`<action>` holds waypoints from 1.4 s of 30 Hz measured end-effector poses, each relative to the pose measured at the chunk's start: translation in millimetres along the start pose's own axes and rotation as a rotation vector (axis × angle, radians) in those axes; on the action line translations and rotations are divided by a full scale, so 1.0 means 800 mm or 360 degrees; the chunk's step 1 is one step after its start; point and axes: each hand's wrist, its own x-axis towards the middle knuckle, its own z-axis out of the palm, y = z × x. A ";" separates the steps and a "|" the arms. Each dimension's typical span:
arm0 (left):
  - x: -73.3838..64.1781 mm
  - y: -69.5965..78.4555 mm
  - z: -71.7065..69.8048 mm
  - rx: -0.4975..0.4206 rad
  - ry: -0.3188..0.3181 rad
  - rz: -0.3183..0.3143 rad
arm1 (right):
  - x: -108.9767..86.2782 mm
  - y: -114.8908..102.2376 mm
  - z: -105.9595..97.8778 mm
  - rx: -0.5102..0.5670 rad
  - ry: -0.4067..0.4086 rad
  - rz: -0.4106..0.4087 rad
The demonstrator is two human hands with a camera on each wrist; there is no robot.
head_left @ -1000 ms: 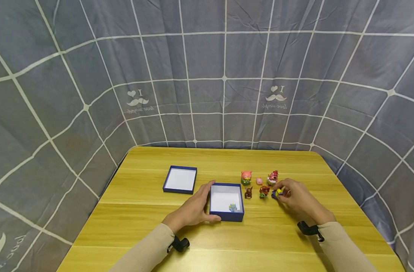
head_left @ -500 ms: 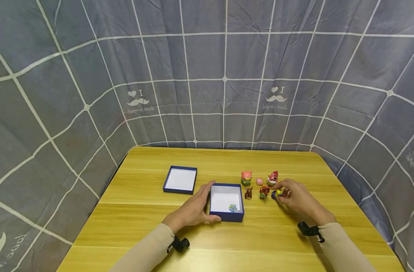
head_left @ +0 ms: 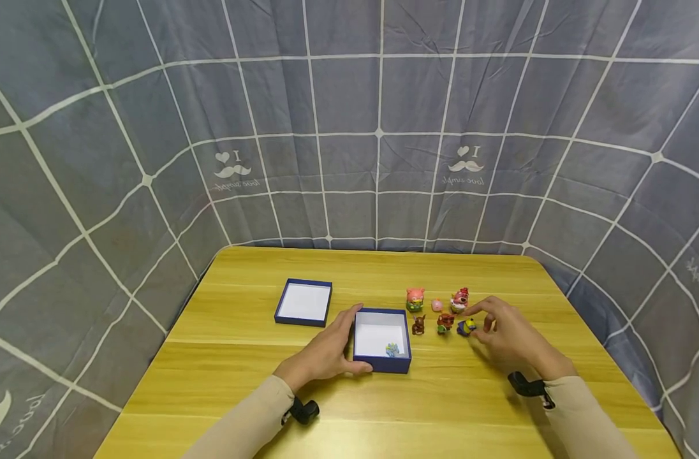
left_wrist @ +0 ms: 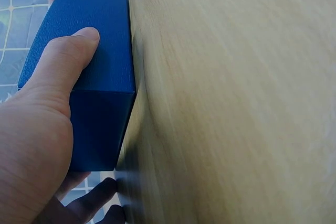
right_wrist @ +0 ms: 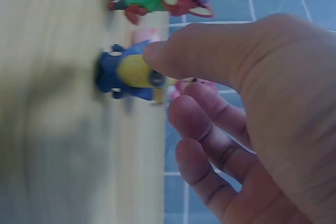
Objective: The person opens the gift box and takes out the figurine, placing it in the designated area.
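Note:
My left hand [head_left: 330,346] grips the open blue box [head_left: 382,366] by its left side. In the left wrist view the thumb presses flat on the box's front wall. A small light-blue figurine [head_left: 392,350] lies inside, in the near right corner. My right hand [head_left: 507,331] is beside a minion-like yellow and blue figurine [head_left: 466,327], with thumb and fingers spread apart around its right side. That figurine [right_wrist: 131,72] stands upright on the table in the right wrist view, the thumb overlapping its head.
Left of the figurine stand a red fox-like figurine [head_left: 444,324] and a small brown figurine [head_left: 418,325]. Behind them are a pink-headed figurine [head_left: 415,299], a small pink piece [head_left: 437,305] and a pink-red figurine [head_left: 459,300]. The box lid [head_left: 304,302] lies inside-up at the left.
My right thumb and fingers have parted from the yellow and blue figurine, and the hand has shifted slightly right. The figurine stays standing. My left hand keeps its place on the box.

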 end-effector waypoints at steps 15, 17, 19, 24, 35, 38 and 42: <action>0.002 0.004 -0.001 0.0019 0.0014 0.0017 | 0.031 -0.066 -0.027 -0.0173 0.0144 -0.0422; 0.002 0.003 0.001 0.0016 0.0015 0.0016 | 0.037 -0.077 -0.024 -0.0150 0.0076 -0.0436; 0.001 0.002 0.002 0.0007 0.0015 0.0016 | 0.043 -0.086 -0.018 -0.0131 0.0000 -0.0441; 0.001 0.001 0.005 0.0010 0.0009 0.0023 | 0.056 -0.106 -0.007 -0.0131 -0.0167 -0.0451; 0.001 0.000 0.002 -0.0002 0.0005 0.0006 | 0.099 -0.143 0.027 -0.0233 -0.0466 -0.0642; 0.000 0.001 0.002 0.0002 0.0000 0.0004 | 0.111 -0.152 0.039 -0.0273 -0.0570 -0.0677; 0.001 0.003 0.002 0.0008 0.0000 -0.0005 | 0.123 -0.161 0.054 -0.0292 -0.0757 -0.0647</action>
